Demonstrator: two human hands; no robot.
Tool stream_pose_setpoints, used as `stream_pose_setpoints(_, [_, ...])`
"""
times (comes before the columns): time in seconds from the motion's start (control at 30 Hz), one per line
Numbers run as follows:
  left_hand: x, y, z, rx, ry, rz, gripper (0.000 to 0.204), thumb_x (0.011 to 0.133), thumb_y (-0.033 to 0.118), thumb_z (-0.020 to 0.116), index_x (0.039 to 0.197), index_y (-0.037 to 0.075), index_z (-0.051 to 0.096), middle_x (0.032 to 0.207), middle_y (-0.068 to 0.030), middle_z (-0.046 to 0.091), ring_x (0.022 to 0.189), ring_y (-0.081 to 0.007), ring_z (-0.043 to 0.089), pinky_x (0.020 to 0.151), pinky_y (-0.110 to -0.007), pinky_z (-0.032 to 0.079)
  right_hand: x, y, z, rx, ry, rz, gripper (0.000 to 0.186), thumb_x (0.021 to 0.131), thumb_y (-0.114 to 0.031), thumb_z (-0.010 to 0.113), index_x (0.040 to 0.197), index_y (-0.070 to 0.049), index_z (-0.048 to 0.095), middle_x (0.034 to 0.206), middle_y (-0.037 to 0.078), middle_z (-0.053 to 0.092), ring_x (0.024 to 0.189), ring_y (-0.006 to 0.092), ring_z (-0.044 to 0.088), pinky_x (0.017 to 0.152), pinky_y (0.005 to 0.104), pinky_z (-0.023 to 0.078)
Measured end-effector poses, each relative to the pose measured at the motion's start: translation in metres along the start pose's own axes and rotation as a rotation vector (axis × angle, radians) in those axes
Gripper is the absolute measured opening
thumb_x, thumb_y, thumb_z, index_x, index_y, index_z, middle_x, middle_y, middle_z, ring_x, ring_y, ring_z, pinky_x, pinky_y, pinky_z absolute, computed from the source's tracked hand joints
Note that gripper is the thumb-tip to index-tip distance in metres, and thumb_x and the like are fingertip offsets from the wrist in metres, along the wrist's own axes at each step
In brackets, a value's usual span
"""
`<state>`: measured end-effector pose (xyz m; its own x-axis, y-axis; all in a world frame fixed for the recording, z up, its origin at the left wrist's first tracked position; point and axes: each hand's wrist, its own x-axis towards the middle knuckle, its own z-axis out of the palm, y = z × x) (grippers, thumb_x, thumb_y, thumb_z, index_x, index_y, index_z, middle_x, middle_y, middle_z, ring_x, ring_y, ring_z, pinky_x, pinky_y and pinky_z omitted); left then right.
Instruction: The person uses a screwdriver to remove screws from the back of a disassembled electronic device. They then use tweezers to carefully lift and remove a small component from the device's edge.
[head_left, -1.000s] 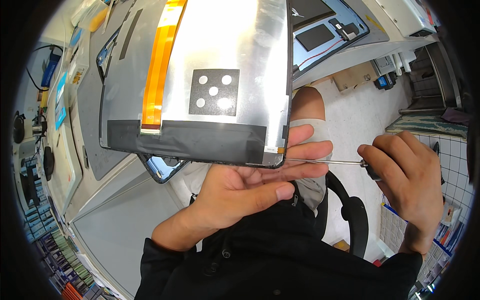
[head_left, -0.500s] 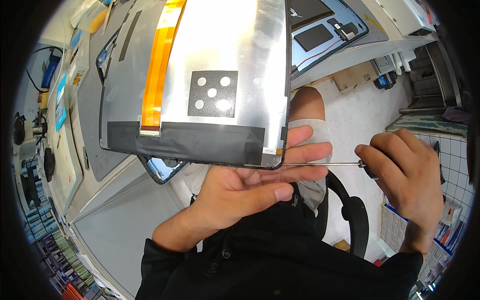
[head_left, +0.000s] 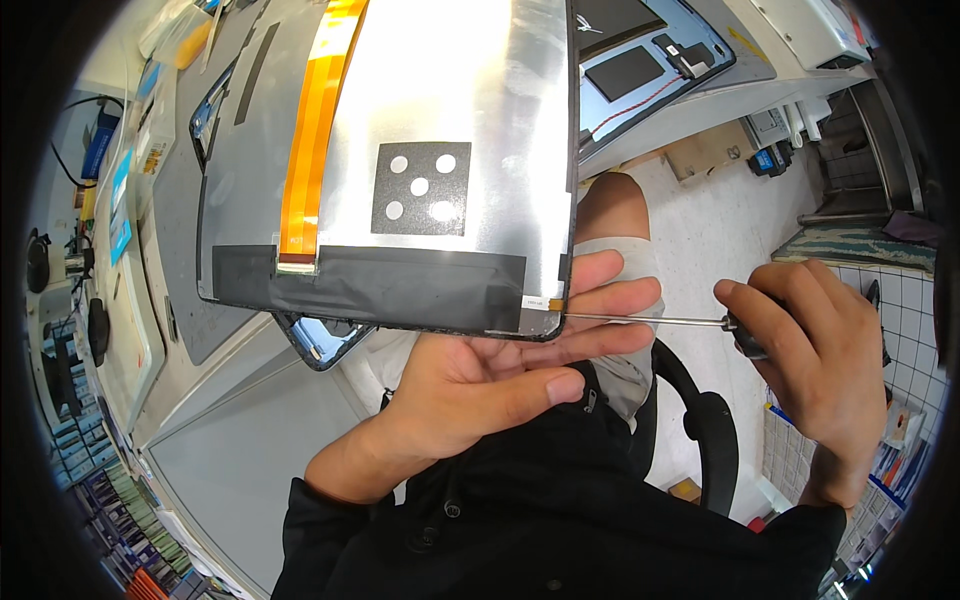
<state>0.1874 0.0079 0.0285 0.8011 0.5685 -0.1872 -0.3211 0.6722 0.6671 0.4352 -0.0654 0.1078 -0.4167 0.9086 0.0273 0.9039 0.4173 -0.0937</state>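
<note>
A large tablet screen panel (head_left: 430, 110) lies with its silvery metal back up, a wide orange ribbon cable (head_left: 306, 150) running down it. Black tape (head_left: 400, 285) covers its near edge. My left hand (head_left: 490, 375) is palm up beneath the panel's near right corner, its fingers stretched out and apart. In my right hand (head_left: 815, 345) is a screwdriver (head_left: 650, 320) with a dark handle and a long thin metal shaft. The shaft crosses above my left fingers, its tip at the panel's right edge near that corner. Whether the tip goes under the edge cannot be seen.
Under the panel, an opened tablet housing (head_left: 320, 338) shows at the near left and again at the far right, with black parts and a red wire (head_left: 640, 108). A grey mat (head_left: 195, 300) covers the desk. A chair armrest (head_left: 710, 430) stands right of my lap.
The screwdriver's tip has moved slightly away from me, from the corner onto the right edge, and its shaft now slants. The panel has shifted a little to the left.
</note>
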Motion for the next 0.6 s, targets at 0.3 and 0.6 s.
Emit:
stream_pose_setpoints(0.3, [0.0005, 0.0003, 0.0009, 0.001, 0.009, 0.014, 0.070, 0.085, -0.009, 0.055, 0.149, -0.008, 0.027, 0.142, -0.0310, 0.046, 0.126, -0.0350, 0.056, 0.080, -0.023, 0.055, 0.0025, -0.0018, -0.0025, -0.048, -0.009, -0.010, 0.043, 0.068, -0.009, 0.067, 0.109, -0.002, 0.062, 0.087, 0.010, 0.058, 0.070, 0.0254, 0.057, 0.054, 0.0346, 0.046])
stream_pose_setpoints(0.6, [0.0010, 0.0007, 0.0010, 0.007, 0.015, 0.023, 0.069, 0.084, -0.008, 0.055, 0.148, -0.009, 0.028, 0.140, -0.0321, 0.047, 0.124, -0.0357, 0.057, 0.079, -0.022, 0.056, 0.0046, -0.0021, -0.0020, -0.079, 0.001, -0.024, 0.039, 0.069, -0.009, 0.066, 0.107, -0.003, 0.062, 0.086, 0.009, 0.059, 0.069, 0.0237, 0.056, 0.054, 0.0335, 0.046])
